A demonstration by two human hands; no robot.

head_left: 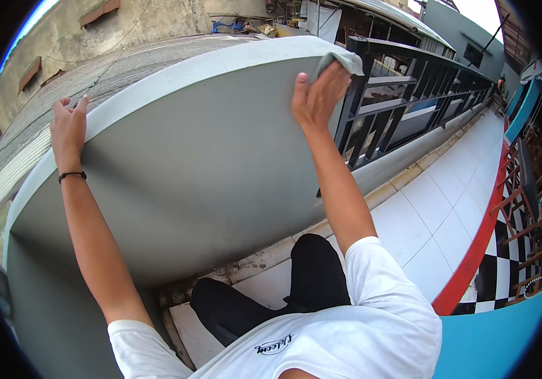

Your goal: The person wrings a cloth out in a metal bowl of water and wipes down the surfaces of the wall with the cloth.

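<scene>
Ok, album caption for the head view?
Right hand holds a grey cloth atop the parapet wall, left hand at its top edge.

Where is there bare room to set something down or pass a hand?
Bare: the wall top between the left hand and the cloth at the right hand; the white tiles between the black railing and the red edge. Crowded: the checkered floor at picture right, where furniture bunches.

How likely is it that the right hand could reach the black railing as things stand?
Probably yes: the right hand, with the cloth at its fingers, is beside the near end of the railing, and nothing visible blocks the way.
</scene>
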